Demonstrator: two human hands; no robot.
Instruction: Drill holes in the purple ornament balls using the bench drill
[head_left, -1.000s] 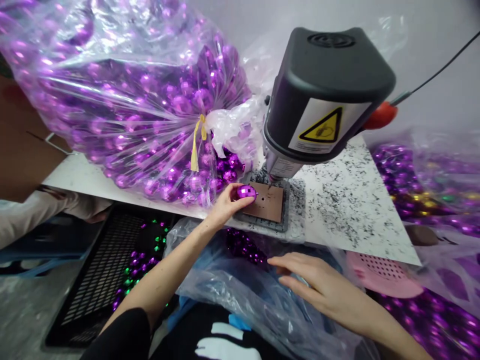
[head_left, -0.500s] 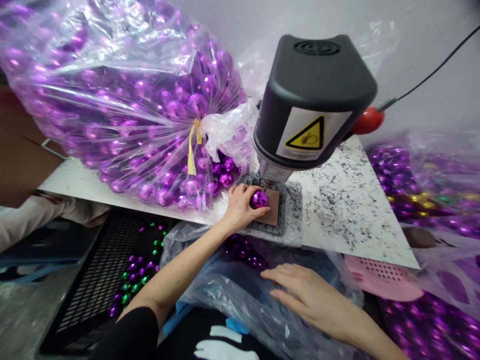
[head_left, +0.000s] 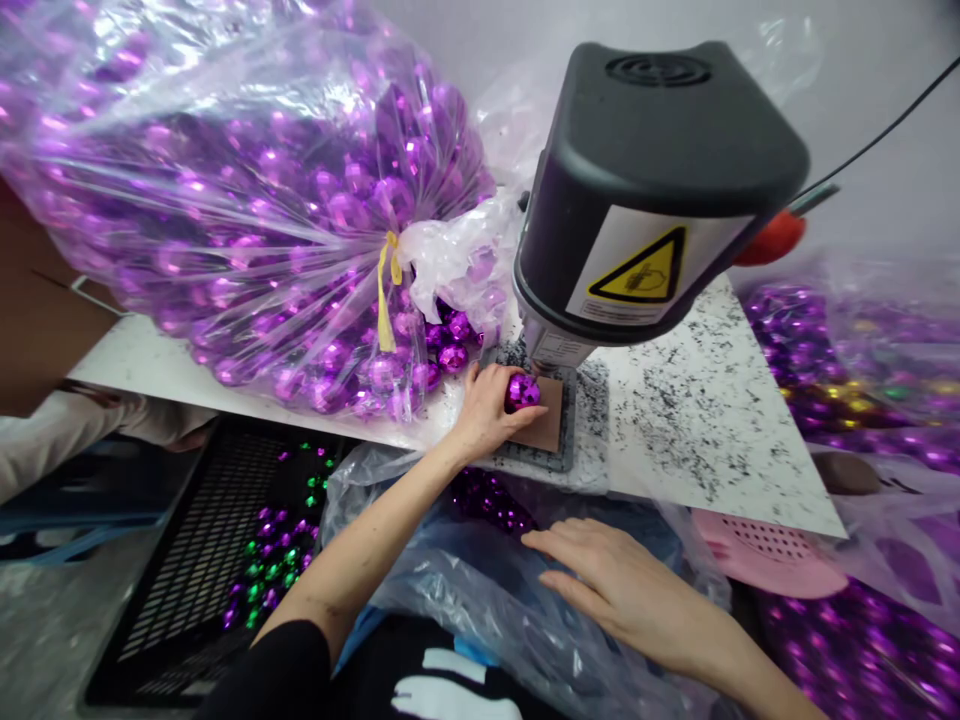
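Note:
My left hand (head_left: 486,408) grips a shiny purple faceted ball (head_left: 523,392) between thumb and fingers. The ball is over a brown square pad (head_left: 544,425) on the grey base plate, below the head of a black drill-like machine (head_left: 660,180) with a yellow warning label. Lower right of it, my right hand (head_left: 592,575) hovers above a clear plastic bag (head_left: 480,590), its fingers extended and nothing held. Some dark purple balls (head_left: 491,500) lie in that bag's opening.
A big tied bag of purple balls (head_left: 247,220) covers the table's left part. Black specks dot the white table (head_left: 697,420). A black crate (head_left: 180,560) with purple and green balls stands lower left, near another person's hand (head_left: 180,430). A pink perforated item (head_left: 772,555) is at the right edge.
The machine head appears larger and further right, and its red knob has shifted lower right. The purple ball has turned slightly in my left hand. My right hand has hardly moved.

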